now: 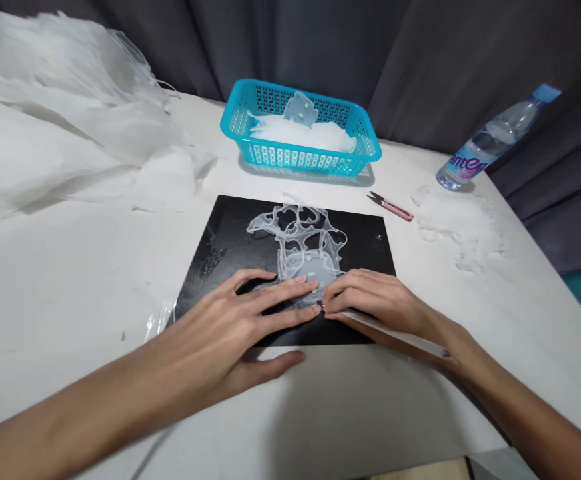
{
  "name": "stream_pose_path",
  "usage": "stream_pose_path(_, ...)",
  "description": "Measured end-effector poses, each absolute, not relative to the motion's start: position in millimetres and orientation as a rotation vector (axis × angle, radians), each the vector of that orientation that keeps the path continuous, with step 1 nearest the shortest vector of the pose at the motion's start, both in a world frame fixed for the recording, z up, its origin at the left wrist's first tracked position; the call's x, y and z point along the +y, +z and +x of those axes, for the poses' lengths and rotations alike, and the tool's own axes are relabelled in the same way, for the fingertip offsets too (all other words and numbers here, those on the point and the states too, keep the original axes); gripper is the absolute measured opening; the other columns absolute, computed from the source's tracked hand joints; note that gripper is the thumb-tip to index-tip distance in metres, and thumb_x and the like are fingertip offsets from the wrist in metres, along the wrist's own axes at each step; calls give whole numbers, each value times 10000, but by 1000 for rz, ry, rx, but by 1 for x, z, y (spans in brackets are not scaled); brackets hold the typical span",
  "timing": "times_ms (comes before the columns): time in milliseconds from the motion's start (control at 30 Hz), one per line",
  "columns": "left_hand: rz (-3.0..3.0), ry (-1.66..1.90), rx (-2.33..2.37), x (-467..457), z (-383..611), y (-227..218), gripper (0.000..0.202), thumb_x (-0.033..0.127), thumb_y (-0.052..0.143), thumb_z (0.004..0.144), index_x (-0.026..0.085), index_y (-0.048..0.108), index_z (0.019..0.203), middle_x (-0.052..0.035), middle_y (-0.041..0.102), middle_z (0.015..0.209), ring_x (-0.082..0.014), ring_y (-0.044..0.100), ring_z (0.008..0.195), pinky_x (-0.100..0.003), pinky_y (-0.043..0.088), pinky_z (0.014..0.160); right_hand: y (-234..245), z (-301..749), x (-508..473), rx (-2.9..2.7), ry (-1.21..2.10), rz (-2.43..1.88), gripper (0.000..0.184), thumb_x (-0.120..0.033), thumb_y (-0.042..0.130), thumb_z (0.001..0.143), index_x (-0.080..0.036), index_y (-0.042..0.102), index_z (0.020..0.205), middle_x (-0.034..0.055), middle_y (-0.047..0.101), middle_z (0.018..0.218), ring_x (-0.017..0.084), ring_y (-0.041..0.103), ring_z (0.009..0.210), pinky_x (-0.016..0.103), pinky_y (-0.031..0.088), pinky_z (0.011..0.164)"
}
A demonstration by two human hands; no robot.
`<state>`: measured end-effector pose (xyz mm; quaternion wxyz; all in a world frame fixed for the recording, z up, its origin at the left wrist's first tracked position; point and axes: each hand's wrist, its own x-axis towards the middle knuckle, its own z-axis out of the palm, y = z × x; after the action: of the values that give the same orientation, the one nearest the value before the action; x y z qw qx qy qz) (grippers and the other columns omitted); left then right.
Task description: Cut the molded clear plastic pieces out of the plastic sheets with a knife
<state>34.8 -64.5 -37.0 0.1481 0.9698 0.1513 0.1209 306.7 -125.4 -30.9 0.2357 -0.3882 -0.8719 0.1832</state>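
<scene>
White, filmy material is heaped in a large, crumpled pile at the far left of a white table, in front of a dark curtain. Coming right, I see the person's left hand stretched out palm down, fingers spread, thumb apart, its fingertips resting on a translucent moulded sheet. That sheet lies at the middle of a black mat; its near part is a flat panel with small holes or studs, its far part a loose, looping web. Beyond the mat stands a turquoise mesh basket, holding white material and a translucent panel. Next comes the right hand, fingers curled together, pinching a slim white tool whose tip meets the panel's near edge, close to the left fingertips. Farther right, pink-handled snips lie on the table, just beyond the mat. Beside them are thin whitish scraps, and behind those stands a clear, blue-capped bottle.
</scene>
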Motion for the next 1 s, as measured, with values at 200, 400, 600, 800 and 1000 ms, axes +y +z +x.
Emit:
stream_pose_path(200, 2784, 355, 425, -63, 35, -36, 506, 435, 696, 991, 323, 621, 1478, -46, 575, 1575, -271, 673, 1313, -423, 377, 1172, -30, 310, -126, -2409, 499, -1077, 167, -206, 501, 1099, -203, 642, 1009, 48, 764, 1051, 139, 713, 938, 266, 509, 866)
stream_pose_path(400, 2765, 366, 429, -64, 35, -33, 476, 441, 694, 991, 314, 650, 1447, -55, 586, 1564, -270, 671, 1317, -415, 407, 1141, -29, 314, -129, -2429, 486, -1070, 240, -193, 415, 1114, -209, 624, 996, 63, 766, 1060, 139, 715, 908, 257, 522, 805)
stream_pose_path(600, 2753, 367, 442, -64, 35, -34, 461, 435, 689, 998, 313, 655, 1442, -54, 587, 1565, -261, 675, 1306, -411, 402, 1142, -31, 318, -128, -2451, 438, -1035, 188, -141, 461, 1088, -197, 617, 1000, 63, 768, 1056, 138, 734, 923, 245, 545, 820)
stream_pose_path(800, 2798, 328, 443, -65, 33, -36, 466, 450, 684, 997, 310, 652, 1440, -47, 564, 1583, -255, 667, 1320, -414, 388, 1142, -21, 323, -133, -2385, 466, -1053, 131, -135, 510, 1075, -192, 628, 1061, 84, 755, 1074, 173, 734, 996, 278, 556, 856)
stream_pose_path(1000, 2788, 313, 457, -66, 34, -36, 493, 428, 706, 984, 314, 636, 1458, -40, 559, 1590, -275, 643, 1349, -427, 374, 1151, -21, 311, -132, -2233, 703, -999, 75, -166, 583, 1056, -192, 652, 1070, 83, 747, 1059, 177, 725, 1013, 289, 560, 910)
